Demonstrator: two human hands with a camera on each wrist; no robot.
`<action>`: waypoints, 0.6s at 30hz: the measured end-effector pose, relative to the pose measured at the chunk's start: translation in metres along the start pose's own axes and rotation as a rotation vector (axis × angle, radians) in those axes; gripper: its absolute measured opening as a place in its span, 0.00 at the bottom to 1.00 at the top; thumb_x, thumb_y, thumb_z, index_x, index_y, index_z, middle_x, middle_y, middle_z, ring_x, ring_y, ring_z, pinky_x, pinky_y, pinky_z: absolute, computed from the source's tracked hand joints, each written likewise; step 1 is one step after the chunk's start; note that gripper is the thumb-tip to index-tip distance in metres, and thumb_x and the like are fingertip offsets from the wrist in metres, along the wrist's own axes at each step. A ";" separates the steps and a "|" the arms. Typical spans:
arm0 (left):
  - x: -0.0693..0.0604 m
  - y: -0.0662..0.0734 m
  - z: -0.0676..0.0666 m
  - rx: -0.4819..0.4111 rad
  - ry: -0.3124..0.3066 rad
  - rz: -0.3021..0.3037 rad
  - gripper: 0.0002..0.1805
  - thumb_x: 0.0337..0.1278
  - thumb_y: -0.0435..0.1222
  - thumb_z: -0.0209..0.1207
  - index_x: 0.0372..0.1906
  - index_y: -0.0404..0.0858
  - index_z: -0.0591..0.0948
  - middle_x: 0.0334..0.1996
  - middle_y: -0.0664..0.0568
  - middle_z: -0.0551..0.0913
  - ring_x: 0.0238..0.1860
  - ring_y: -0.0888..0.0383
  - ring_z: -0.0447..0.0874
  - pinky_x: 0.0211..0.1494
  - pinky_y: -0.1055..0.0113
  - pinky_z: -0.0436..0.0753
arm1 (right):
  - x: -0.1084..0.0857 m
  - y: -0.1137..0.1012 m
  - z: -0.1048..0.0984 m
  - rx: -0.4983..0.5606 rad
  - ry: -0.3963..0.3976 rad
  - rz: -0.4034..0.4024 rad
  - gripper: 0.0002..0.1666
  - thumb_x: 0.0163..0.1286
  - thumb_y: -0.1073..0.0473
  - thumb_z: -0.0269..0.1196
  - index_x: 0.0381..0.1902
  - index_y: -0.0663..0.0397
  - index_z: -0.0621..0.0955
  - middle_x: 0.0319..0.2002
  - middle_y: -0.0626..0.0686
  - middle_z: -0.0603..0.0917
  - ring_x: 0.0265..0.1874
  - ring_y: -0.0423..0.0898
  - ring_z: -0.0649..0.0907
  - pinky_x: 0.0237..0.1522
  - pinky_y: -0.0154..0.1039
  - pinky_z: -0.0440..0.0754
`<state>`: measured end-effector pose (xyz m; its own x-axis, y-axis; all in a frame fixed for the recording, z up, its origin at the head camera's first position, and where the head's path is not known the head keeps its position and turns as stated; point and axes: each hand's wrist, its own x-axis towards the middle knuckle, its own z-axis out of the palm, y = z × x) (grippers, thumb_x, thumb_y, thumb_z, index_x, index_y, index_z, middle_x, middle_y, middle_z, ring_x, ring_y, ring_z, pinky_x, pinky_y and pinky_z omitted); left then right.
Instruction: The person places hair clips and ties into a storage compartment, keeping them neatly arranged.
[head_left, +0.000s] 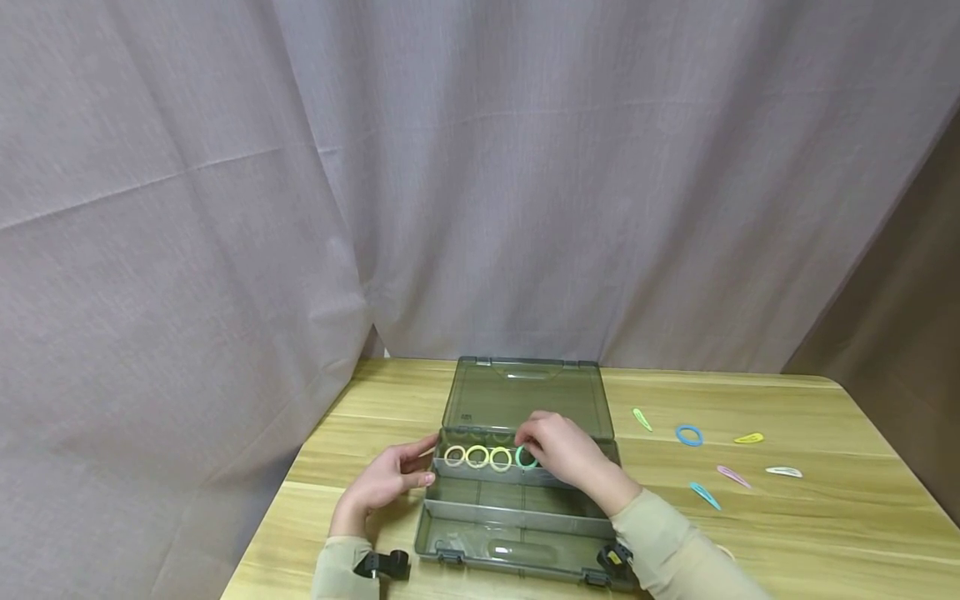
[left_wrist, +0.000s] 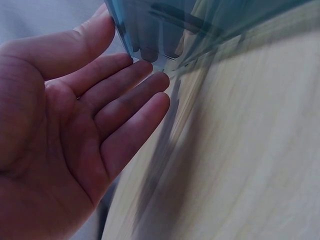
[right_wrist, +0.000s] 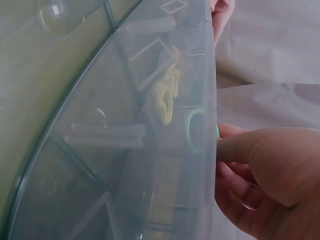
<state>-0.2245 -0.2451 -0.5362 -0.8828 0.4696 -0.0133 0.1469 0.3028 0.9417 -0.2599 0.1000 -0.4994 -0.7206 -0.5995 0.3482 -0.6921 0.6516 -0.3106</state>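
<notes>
A translucent grey-green plastic storage box [head_left: 525, 569] lies with its lid [head_left: 517, 396] flipped back. In its rear compartment stand a peach hair tie [head_left: 447, 459] and two yellow hair ties, the nearer to the middle being a yellow hair tie [head_left: 500, 468]. My right hand [head_left: 562, 447] reaches over that compartment and pinches a green hair tie [head_left: 521, 461], which also shows through the wall in the right wrist view as a green ring [right_wrist: 190, 131]. At the box's left side, my left hand [head_left: 388, 477] touches the wall with its fingers fairly straight, as the left wrist view confirms.
Right of the box lie a blue hair tie [head_left: 678, 434] and several snap hair clips, among them a yellow clip [head_left: 749, 438], a white clip [head_left: 784, 472], a pink clip [head_left: 733, 476] and a teal clip [head_left: 705, 496]. A grey curtain [head_left: 525, 208] hangs behind the wooden table [head_left: 825, 533].
</notes>
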 end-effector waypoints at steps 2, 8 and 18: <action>0.000 0.000 0.000 0.002 0.001 0.001 0.39 0.72 0.28 0.64 0.81 0.24 0.61 0.79 0.29 0.61 0.75 0.30 0.69 0.73 0.50 0.77 | 0.001 0.000 0.001 0.002 -0.006 -0.004 0.10 0.65 0.73 0.73 0.37 0.52 0.91 0.36 0.44 0.87 0.36 0.42 0.87 0.40 0.41 0.90; 0.000 -0.001 0.000 0.000 -0.002 0.003 0.39 0.72 0.27 0.64 0.81 0.24 0.60 0.79 0.29 0.61 0.75 0.30 0.69 0.74 0.50 0.77 | 0.003 -0.001 0.001 -0.003 -0.029 -0.007 0.10 0.64 0.73 0.73 0.36 0.53 0.91 0.36 0.45 0.87 0.36 0.44 0.87 0.40 0.43 0.90; -0.001 -0.001 0.001 0.002 0.000 0.006 0.39 0.71 0.28 0.64 0.80 0.24 0.60 0.79 0.29 0.61 0.74 0.29 0.69 0.73 0.51 0.77 | 0.006 -0.005 0.004 -0.049 -0.049 -0.046 0.11 0.62 0.75 0.73 0.33 0.52 0.90 0.33 0.45 0.88 0.34 0.44 0.88 0.37 0.42 0.90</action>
<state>-0.2235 -0.2447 -0.5380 -0.8819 0.4714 -0.0080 0.1527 0.3015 0.9412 -0.2606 0.0916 -0.4989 -0.6898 -0.6507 0.3175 -0.7228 0.6438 -0.2510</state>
